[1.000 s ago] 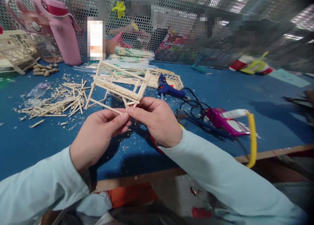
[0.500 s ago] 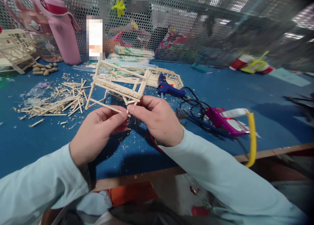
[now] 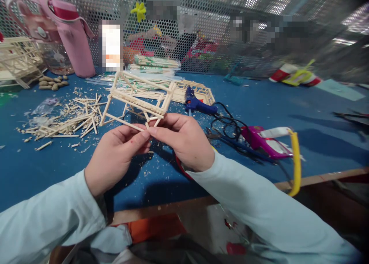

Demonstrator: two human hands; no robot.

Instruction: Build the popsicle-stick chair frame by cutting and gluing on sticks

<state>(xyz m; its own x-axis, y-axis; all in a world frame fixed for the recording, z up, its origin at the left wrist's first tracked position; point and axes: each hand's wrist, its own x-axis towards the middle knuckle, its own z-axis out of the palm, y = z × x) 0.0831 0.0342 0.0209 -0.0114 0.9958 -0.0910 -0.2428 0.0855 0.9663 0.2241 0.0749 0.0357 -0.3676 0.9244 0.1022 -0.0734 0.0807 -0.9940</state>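
The hands meet at the near corner of a small wooden stick frame point(image 3: 137, 104), both closed in a fingertip pinch, the two thumb tips side by side. The left hand point(image 3: 111, 158) grips the lower rail close to its end, while the right hand point(image 3: 187, 141) grips the corner joint, where several short sticks come together. The frame is held up above the blue bench point(image 3: 52, 171), tilted, its body reaching away from the fingers and out to the left, so most of it sits beyond the left hand. Its far corners are clear of both hands. Loose cut sticks point(image 3: 63, 130) lie scattered on the bench to the left of the frame; a blue glue gun point(image 3: 200, 104) lies just beyond the right hand.
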